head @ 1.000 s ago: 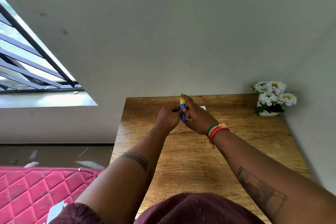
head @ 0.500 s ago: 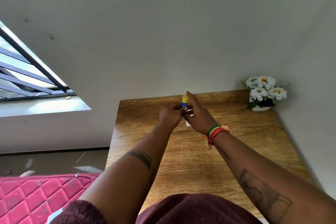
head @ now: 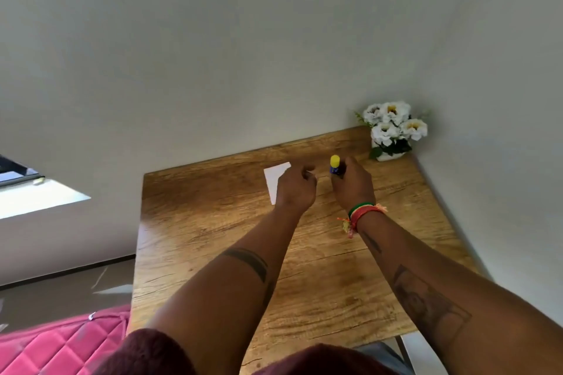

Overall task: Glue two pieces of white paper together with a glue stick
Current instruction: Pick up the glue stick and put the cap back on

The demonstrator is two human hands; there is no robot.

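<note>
While the right hand (head: 353, 184) grips the glue stick (head: 334, 165), left hand (head: 297, 190) curls over paper (head: 275, 178).

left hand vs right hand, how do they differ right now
The right hand grips the glue stick, held upright with its yellow cap on top; the left hand holds nothing that shows and sits over the white paper. The right wrist wears a green, yellow and red bracelet; the left wrist is bare. Both are over the wooden table, fingers curled.
</note>
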